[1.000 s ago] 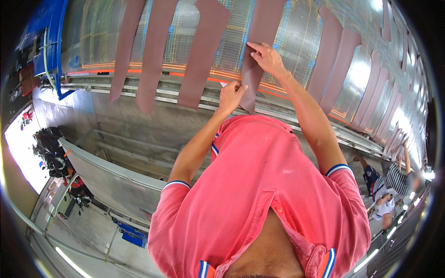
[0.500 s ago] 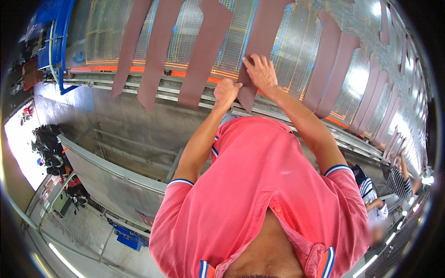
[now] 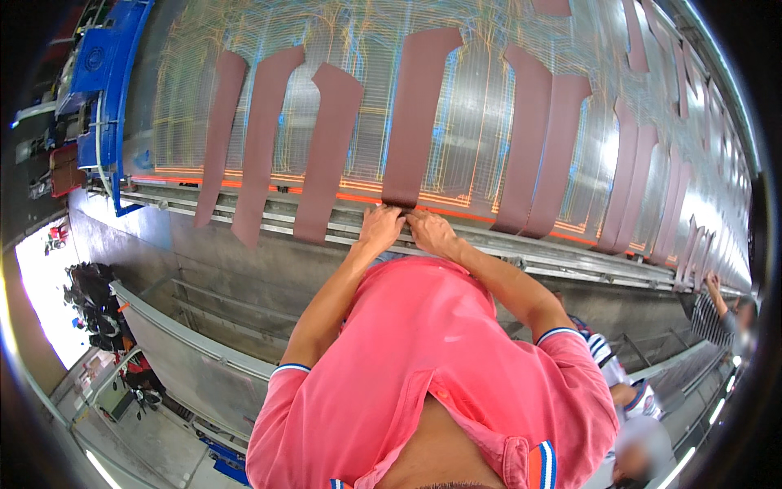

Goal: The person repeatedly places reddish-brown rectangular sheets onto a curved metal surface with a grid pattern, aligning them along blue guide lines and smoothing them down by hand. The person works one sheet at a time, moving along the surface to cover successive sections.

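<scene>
A long maroon cut panel (image 3: pixel 415 114), like cloth or thin sheeting, lies on the marked tabletop with its near end at the table's front edge. At that end my left hand (image 3: pixel 382 227) is closed on its left side, fingers bent. Close beside it, my right hand (image 3: pixel 432 233) has its fingers curled on the same end, the two hands almost touching. The panel bends down at the edge, and its tip is hidden by my hands. To the left, another maroon panel (image 3: pixel 328 151) overhangs the edge; to the right, two panels (image 3: pixel 521 138) lie side by side.
The long shiny table (image 3: pixel 472 155) carries coloured guide lines and several more maroon panels. A metal rail (image 3: pixel 570 267) runs along its front. A blue frame (image 3: pixel 114 81) stands at the left end. Two other people (image 3: pixel 631 399) are at the right, one with a hand at the table.
My right hand has come off the panel's upper face and down to its near end beside my left hand. The near end now bends at the edge. The view has shifted.
</scene>
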`<state>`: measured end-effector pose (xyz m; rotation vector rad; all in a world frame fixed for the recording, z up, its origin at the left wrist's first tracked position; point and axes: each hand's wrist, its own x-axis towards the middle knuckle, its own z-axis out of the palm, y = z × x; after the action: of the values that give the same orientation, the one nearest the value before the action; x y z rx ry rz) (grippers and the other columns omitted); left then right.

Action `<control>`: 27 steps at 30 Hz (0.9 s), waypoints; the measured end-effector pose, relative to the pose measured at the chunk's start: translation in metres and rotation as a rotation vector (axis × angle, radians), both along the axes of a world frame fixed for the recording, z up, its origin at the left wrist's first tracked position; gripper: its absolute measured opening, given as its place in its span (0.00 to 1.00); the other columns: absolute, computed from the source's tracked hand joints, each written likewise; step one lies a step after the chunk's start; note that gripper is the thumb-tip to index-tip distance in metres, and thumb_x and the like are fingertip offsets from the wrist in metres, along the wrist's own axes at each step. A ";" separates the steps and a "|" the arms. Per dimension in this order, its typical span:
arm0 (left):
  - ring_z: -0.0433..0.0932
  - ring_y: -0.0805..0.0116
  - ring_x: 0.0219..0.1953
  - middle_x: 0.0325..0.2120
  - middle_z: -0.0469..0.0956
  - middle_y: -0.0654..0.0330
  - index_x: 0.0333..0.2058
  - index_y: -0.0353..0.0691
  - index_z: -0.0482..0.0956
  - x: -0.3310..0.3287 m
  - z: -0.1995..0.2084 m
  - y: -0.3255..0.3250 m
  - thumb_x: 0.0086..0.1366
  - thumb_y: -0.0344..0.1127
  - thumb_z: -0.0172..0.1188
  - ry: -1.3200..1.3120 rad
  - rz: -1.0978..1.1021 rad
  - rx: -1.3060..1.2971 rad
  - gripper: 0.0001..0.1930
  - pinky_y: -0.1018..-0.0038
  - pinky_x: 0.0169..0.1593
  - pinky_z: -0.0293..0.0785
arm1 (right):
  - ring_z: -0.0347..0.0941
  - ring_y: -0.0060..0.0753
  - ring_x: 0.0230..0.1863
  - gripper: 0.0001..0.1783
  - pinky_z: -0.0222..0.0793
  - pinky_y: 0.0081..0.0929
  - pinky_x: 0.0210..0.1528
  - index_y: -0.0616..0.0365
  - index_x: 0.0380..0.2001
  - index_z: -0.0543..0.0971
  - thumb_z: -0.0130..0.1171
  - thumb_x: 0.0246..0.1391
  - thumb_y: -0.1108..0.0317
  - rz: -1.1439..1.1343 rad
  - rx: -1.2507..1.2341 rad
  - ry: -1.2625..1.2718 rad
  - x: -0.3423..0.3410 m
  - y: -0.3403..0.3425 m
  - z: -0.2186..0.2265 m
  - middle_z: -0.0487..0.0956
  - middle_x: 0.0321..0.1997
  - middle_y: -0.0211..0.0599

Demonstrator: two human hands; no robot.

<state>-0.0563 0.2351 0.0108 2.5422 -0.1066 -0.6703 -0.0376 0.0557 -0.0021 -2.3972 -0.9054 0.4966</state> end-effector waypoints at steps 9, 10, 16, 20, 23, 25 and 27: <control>0.80 0.48 0.42 0.35 0.83 0.46 0.41 0.37 0.83 -0.002 0.015 0.024 0.63 0.38 0.61 -0.108 0.145 -0.182 0.12 0.58 0.49 0.74 | 0.82 0.50 0.36 0.16 0.78 0.41 0.41 0.59 0.37 0.80 0.56 0.60 0.57 0.058 0.097 0.179 0.018 0.012 -0.001 0.83 0.35 0.47; 0.80 0.48 0.42 0.35 0.82 0.47 0.41 0.37 0.83 -0.003 0.015 0.029 0.63 0.37 0.61 -0.153 0.238 -0.218 0.12 0.58 0.49 0.74 | 0.82 0.50 0.36 0.17 0.78 0.42 0.41 0.60 0.37 0.81 0.56 0.60 0.56 0.054 0.023 0.193 0.015 0.012 -0.005 0.83 0.35 0.47; 0.76 0.48 0.51 0.40 0.81 0.49 0.46 0.36 0.80 0.018 0.009 0.116 0.59 0.41 0.66 -0.359 0.726 0.022 0.19 0.58 0.55 0.70 | 0.82 0.50 0.36 0.18 0.78 0.44 0.40 0.62 0.33 0.82 0.57 0.59 0.55 -0.105 -0.165 0.234 0.015 0.035 0.034 0.83 0.33 0.47; 0.77 0.52 0.47 0.39 0.79 0.46 0.48 0.34 0.75 0.036 -0.001 0.163 0.53 0.46 0.72 -0.007 0.844 -0.003 0.29 0.59 0.52 0.70 | 0.81 0.39 0.37 0.19 0.76 0.37 0.39 0.63 0.40 0.81 0.60 0.60 0.55 -0.415 0.156 0.590 0.011 0.069 0.024 0.84 0.36 0.46; 0.75 0.71 0.25 0.26 0.75 0.63 0.35 0.36 0.77 0.050 -0.008 0.171 0.54 0.36 0.72 0.304 0.920 -0.559 0.15 0.74 0.25 0.71 | 0.80 0.35 0.42 0.25 0.74 0.33 0.43 0.66 0.49 0.78 0.62 0.59 0.54 -0.757 0.371 0.917 0.008 0.113 0.019 0.83 0.43 0.44; 0.77 0.72 0.27 0.26 0.76 0.64 0.32 0.41 0.75 0.061 -0.014 0.181 0.58 0.33 0.69 0.605 0.907 -0.937 0.10 0.76 0.29 0.72 | 0.75 0.29 0.49 0.31 0.71 0.30 0.51 0.67 0.58 0.71 0.65 0.59 0.57 -0.970 0.575 1.149 0.014 0.148 0.038 0.80 0.51 0.41; 0.78 0.71 0.34 0.31 0.78 0.64 0.35 0.43 0.75 0.071 -0.004 0.175 0.61 0.34 0.67 0.709 0.926 -1.316 0.08 0.73 0.38 0.75 | 0.75 0.29 0.50 0.31 0.70 0.30 0.53 0.66 0.59 0.69 0.65 0.58 0.60 -1.072 0.752 1.236 0.022 0.168 0.061 0.79 0.52 0.41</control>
<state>0.0147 0.4105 0.0066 0.8332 0.6204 -0.6893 -0.0151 0.2238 0.0593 -1.1546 0.6341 0.7929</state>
